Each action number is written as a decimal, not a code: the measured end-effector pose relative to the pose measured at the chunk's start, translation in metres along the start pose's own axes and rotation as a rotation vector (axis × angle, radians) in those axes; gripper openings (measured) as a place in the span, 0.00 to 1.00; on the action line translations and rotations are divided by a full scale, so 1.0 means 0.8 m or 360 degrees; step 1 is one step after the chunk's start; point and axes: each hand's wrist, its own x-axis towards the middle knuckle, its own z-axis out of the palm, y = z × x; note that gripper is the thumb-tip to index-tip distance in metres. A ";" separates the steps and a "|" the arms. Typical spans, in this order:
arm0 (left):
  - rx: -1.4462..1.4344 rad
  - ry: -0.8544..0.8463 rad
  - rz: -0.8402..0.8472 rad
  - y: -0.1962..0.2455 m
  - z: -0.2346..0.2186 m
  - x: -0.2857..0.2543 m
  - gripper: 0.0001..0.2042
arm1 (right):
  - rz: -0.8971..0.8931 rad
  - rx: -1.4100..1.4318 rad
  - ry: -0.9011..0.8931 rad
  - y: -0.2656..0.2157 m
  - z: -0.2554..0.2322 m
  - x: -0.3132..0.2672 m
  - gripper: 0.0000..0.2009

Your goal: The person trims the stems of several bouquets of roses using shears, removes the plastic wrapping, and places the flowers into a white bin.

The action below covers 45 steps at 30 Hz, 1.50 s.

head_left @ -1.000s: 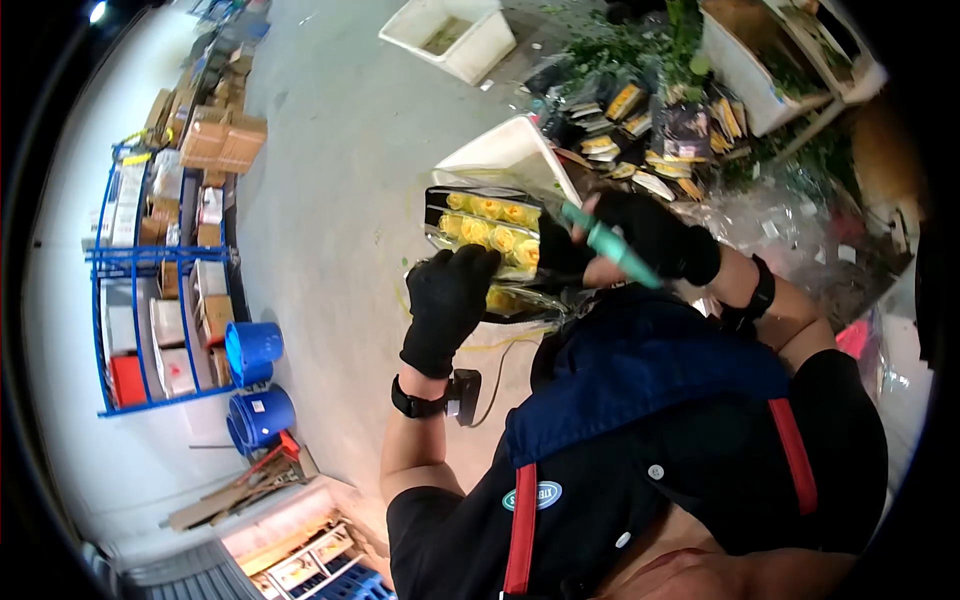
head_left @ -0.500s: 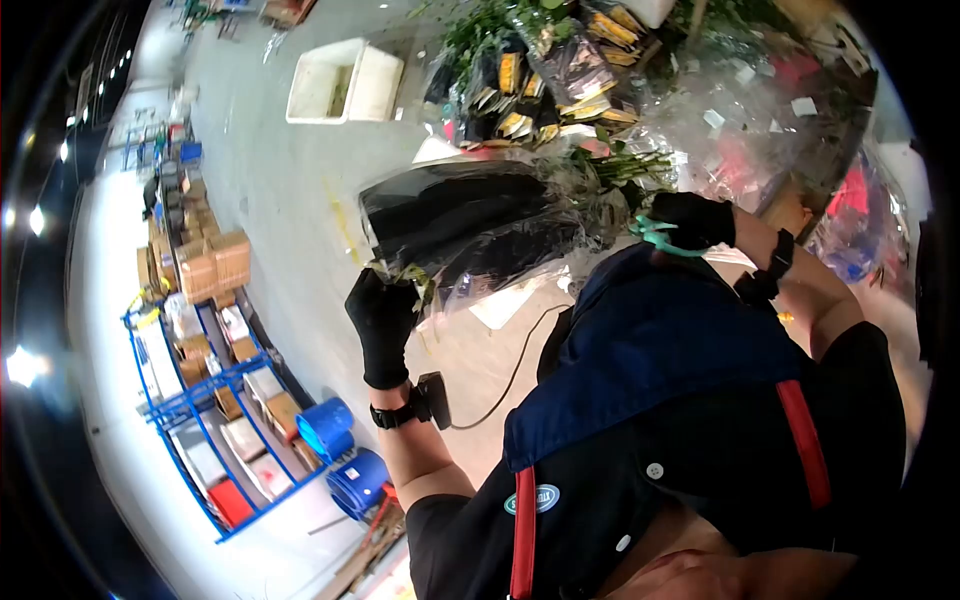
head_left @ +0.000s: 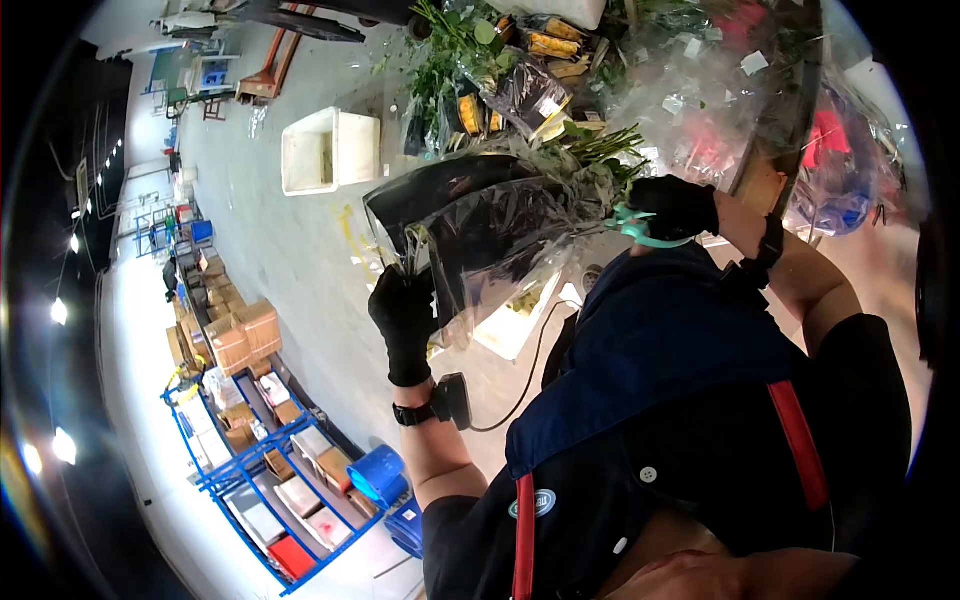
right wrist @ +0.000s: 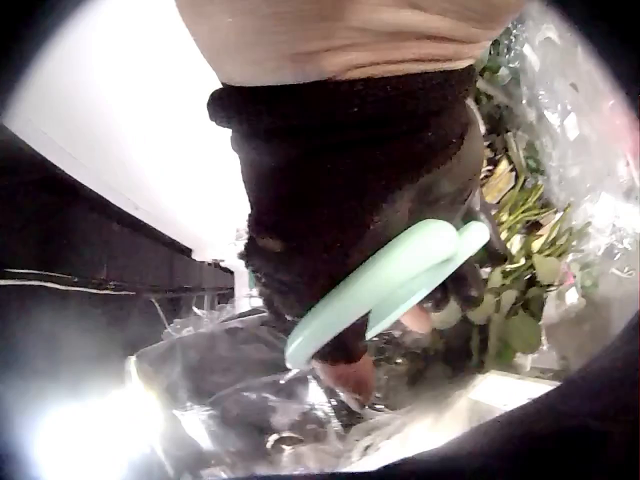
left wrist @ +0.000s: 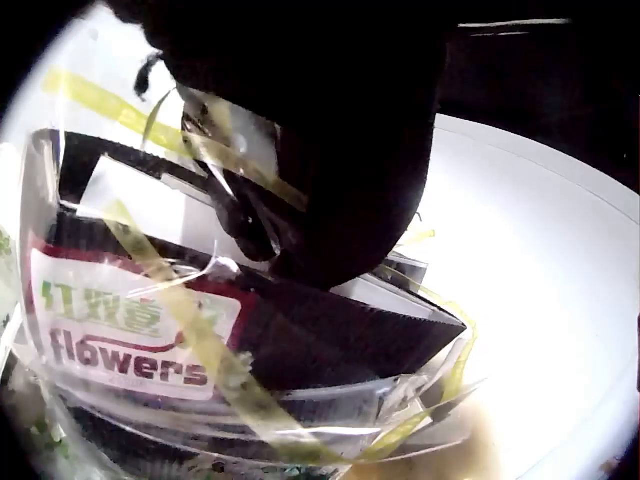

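A bouquet in black and clear wrapping (head_left: pixel 490 215) lies sideways between the hands, its green stems (head_left: pixel 610 145) toward the right. My black-gloved left hand (head_left: pixel 403 325) grips the wrapping's open edge; in the left wrist view the gloved hand (left wrist: pixel 320 150) is over the black wrapping (left wrist: pixel 310 335), beside a label reading "flowers" (left wrist: pixel 135 330). At the stem end, my right hand (head_left: pixel 672 215) holds teal-handled scissors (head_left: pixel 645 228). The right wrist view shows the scissor handles (right wrist: pixel 385 285) across the gloved hand (right wrist: pixel 350 190), fingertips against the clear wrap. The blossoms are hidden.
A white tub (head_left: pixel 330 150) stands on the floor, and a lit white container (head_left: pixel 515 325) lies under the bouquet. Loose greenery (head_left: pixel 430 90), wrapped bundles and plastic (head_left: pixel 690 110) are piled beyond. A blue shelf rack (head_left: pixel 290 450) and blue bins (head_left: pixel 378 475) are at lower left.
The bouquet has turned from its yellow roses to its black wrapped side. My left hand has moved from over the blossoms to the wrapping's edge. The head view has swung round.
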 end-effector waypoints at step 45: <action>0.0276 -0.0277 0.0426 -0.152 0.021 -0.015 0.06 | -0.0284 0.0979 0.1194 -0.093 0.173 0.139 0.08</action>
